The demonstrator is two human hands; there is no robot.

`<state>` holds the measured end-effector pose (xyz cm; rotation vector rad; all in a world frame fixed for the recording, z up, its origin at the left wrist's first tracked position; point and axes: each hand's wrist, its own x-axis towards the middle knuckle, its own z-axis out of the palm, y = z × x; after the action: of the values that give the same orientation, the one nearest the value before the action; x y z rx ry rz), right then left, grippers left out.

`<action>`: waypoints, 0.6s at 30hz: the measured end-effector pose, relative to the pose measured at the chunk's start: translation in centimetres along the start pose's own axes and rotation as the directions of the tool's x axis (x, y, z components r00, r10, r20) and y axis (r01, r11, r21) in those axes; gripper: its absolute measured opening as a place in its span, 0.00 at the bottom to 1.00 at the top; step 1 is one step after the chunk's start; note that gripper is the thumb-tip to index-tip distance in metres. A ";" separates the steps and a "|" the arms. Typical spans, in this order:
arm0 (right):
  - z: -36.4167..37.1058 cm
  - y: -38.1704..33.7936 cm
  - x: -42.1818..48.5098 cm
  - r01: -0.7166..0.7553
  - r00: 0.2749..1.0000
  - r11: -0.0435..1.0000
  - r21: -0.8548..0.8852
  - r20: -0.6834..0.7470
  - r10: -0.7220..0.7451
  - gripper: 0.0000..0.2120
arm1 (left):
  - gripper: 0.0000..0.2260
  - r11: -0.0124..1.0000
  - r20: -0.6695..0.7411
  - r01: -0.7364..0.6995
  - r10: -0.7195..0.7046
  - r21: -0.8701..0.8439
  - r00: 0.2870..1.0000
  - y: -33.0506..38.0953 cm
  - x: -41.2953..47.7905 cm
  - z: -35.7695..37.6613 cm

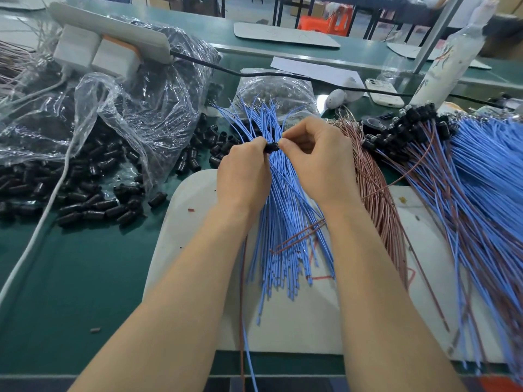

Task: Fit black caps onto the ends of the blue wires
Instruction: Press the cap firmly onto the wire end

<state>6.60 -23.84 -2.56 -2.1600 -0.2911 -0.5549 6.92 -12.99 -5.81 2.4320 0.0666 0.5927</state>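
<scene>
My bench around the work mat (181, 227).
On the mat lies a fan of uncapped wires (283, 222); above them my left hand (243, 171) and right hand (319, 159) meet, both pinching one cap (272, 147). Left of the mat, loose caps (85, 205) spill from an opened bag (135, 108). Right of the mat, overlapping its edge, lie capped wires (475, 171). Behind the mat sit a smaller bag (277, 89) and a phone (383, 93).

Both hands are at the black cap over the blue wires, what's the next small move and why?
Likely push the wire end into the black cap: the left hand pinches the cap, and the right hand seems to pinch the end right beside it, over the blue wires.
</scene>
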 end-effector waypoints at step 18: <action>-1.6 3.1 1.1 -0.211 0.969 0.954 0.214 -0.082 0.233 0.05 | 0.05 0.924 0.118 -0.073 0.125 -0.375 0.985 -0.9 0.6 -0.6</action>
<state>8.30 -27.02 -3.33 -1.9254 -0.0420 -0.4863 7.26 -11.79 -5.69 2.1082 -0.2111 0.4310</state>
